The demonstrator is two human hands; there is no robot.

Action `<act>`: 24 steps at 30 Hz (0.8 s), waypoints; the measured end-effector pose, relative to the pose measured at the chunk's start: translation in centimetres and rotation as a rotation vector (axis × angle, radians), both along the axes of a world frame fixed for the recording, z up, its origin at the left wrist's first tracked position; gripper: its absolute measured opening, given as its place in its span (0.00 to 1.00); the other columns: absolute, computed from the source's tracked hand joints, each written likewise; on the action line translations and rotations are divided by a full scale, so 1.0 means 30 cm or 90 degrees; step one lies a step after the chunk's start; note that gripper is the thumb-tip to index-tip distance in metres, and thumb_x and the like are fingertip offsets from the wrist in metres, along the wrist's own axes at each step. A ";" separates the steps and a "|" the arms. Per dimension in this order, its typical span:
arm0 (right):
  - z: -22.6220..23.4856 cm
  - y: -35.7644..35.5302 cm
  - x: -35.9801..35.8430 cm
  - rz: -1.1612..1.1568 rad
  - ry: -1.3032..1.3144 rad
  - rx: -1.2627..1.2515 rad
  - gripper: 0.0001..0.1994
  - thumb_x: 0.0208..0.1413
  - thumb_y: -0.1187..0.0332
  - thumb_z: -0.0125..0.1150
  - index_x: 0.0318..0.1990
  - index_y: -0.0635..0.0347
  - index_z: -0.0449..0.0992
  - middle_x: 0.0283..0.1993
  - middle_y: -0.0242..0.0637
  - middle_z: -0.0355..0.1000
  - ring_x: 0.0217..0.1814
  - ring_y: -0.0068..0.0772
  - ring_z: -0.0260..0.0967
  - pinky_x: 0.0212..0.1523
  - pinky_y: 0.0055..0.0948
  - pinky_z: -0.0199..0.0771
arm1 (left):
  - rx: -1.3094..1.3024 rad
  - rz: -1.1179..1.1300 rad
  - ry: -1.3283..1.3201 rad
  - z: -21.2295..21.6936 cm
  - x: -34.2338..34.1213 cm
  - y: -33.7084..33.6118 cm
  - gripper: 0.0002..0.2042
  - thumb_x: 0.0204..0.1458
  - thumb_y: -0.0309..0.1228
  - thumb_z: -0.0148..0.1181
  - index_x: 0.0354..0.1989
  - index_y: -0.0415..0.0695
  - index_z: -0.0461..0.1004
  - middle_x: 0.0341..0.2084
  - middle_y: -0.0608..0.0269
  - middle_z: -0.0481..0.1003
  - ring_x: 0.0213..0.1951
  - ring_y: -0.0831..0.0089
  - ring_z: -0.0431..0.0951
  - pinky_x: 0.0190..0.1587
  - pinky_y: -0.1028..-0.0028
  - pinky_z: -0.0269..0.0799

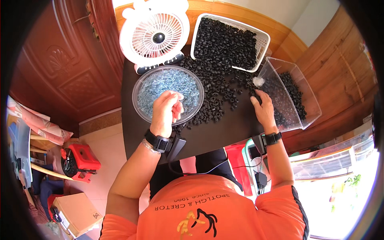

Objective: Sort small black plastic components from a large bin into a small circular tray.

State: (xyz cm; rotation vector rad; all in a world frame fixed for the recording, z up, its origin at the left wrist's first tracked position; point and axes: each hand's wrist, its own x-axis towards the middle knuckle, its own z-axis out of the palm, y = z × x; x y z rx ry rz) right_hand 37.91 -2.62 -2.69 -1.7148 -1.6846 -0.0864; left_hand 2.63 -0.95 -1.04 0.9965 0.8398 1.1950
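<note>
My left hand (pixel 167 109) hovers over a round clear tub (pixel 136 94) full of small shiny bluish pieces (pixel 150 86). Its fingers are curled in, and what they hold, if anything, is hidden. My right hand (pixel 264 111) is at the right of the dark table, beside a clear plastic bin (pixel 310 108). Its thumb and forefinger close around a small black piece (pixel 258 97). Loose black ring-like pieces (pixel 218 86) spread between the tub and the bin. Just beyond my right fingers lies a small whitish, crumpled-looking thing (pixel 258 81).
A white basket (pixel 262 42) heaped with black pieces lies tilted at the back. A white fan (pixel 159 38) stands behind the tub. The dark tabletop (pixel 224 134) ends close to my lap. Black devices with cables sit by my wrists. A cardboard box (pixel 78 214) is on the floor at left.
</note>
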 end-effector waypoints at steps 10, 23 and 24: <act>0.073 0.052 -0.236 0.238 -0.110 -0.028 0.09 0.43 0.71 0.63 0.35 0.56 0.78 0.32 0.36 0.73 0.41 0.42 0.68 0.43 0.35 0.70 | -0.016 0.006 -0.002 -0.014 -0.008 0.010 0.11 0.56 0.35 0.45 0.33 0.42 0.72 0.16 0.67 0.70 0.14 0.83 0.64 0.15 0.84 0.55; 0.073 0.189 -0.304 0.223 -0.330 -0.077 0.07 0.43 0.73 0.61 0.32 0.61 0.75 0.30 0.37 0.73 0.37 0.40 0.70 0.39 0.35 0.72 | -0.018 0.017 0.023 -0.015 -0.019 0.017 0.11 0.56 0.34 0.44 0.33 0.42 0.72 0.16 0.67 0.70 0.14 0.83 0.65 0.16 0.83 0.55; 0.092 0.184 -0.328 0.249 -0.219 -0.056 0.06 0.43 0.72 0.61 0.31 0.61 0.75 0.30 0.38 0.73 0.37 0.42 0.70 0.38 0.36 0.72 | -0.010 0.004 0.027 -0.013 -0.024 0.015 0.11 0.56 0.35 0.45 0.34 0.42 0.72 0.17 0.67 0.70 0.15 0.83 0.65 0.16 0.83 0.56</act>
